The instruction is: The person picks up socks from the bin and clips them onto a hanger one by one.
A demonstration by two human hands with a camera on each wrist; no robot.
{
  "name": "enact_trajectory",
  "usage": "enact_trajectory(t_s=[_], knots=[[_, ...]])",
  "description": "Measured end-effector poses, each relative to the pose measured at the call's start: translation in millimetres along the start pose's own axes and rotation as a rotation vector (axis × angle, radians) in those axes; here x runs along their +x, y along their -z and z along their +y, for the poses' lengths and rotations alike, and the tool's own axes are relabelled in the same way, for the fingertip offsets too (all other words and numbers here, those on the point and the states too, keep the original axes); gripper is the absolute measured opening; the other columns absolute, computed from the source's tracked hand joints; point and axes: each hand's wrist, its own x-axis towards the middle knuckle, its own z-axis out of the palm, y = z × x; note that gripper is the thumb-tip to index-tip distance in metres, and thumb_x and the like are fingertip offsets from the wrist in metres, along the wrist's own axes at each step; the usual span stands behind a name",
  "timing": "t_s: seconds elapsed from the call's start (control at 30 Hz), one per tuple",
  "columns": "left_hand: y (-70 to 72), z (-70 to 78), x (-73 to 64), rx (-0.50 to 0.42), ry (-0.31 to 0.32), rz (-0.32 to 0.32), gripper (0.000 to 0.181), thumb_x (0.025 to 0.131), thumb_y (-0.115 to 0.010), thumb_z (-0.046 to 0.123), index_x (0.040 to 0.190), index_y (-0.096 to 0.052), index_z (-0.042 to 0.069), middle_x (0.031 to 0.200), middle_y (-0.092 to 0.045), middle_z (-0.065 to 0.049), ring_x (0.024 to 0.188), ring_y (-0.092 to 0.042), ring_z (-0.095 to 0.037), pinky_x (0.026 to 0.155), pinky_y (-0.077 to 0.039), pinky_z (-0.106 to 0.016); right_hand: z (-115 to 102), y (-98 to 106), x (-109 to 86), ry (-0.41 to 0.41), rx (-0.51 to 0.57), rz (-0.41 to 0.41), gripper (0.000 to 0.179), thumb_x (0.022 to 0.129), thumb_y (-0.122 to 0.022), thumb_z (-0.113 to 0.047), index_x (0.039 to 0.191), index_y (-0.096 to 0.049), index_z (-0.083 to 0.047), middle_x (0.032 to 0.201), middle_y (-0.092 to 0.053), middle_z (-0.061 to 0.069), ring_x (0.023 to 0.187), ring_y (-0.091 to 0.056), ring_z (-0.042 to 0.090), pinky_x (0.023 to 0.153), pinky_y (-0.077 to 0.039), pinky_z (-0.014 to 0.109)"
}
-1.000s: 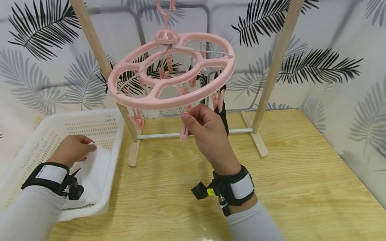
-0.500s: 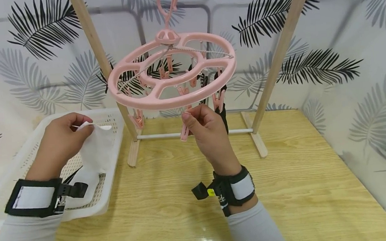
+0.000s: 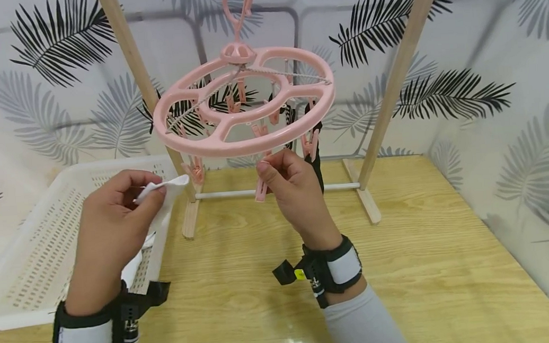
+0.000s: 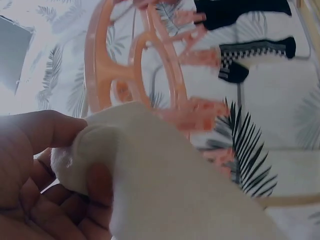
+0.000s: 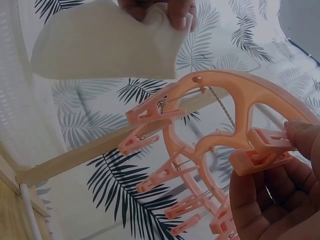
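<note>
it looks like a laundry-drying corner; whether in a home or a studio cannot be told. leaf-print cloth (image 3: pixel 339 7) backs the far and right edges of a wood-grain worktop (image 3: pixel 433 256), a wooden frame (image 3: pixel 399 75) stands near the far edge, a pink peg hanger (image 3: pixel 249 145) hangs above, and a white basket (image 3: pixel 46 251) sits on the left.

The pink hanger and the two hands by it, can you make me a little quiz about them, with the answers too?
1. Pick one. The right hand holds: (a) a spoon, (b) a peg, (c) a ball.
2. True or false: the left hand pinches a white cloth.
3. Fill the gap: in the head view, the basket is to the ___ of the hanger.

Key: 1 b; 2 true; 3 left.
</note>
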Motion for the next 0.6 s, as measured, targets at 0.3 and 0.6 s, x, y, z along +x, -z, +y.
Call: enact_trajectory(t_s=[0.3,0.6], knots=[[-39.6,17.8,-10.2,-0.103,-0.104,-0.162,0.017,0.089,-0.064,0.025,0.099,-0.065,0.011,0.084,-0.063,-0.005,0.068,-0.053,-0.014,0.056,-0.047,-0.028,-1.8,2.9,-0.7,0.009,0.01,0.008,0.024,0.093,-0.059,-0.024,0.099,-0.058,-0.001,0.08,-0.058,0.01,0.071,-0.057,0.026,0.064,-0.051,0.028],[-73.3,24.5,-17.1,-0.136,-0.186,-0.323,0.013,0.09,-0.063,0.023,0.097,-0.068,0.014,0.082,-0.068,0.001,0.07,-0.057,-0.008,0.064,-0.051,-0.035,-3.9,4.8,-1.3,0.021,0.001,0.0,0.023,0.093,-0.058,-0.025,0.097,-0.058,-0.002,0.077,-0.058,0.01,0.069,-0.057,0.026,0.064,-0.05,0.031]])
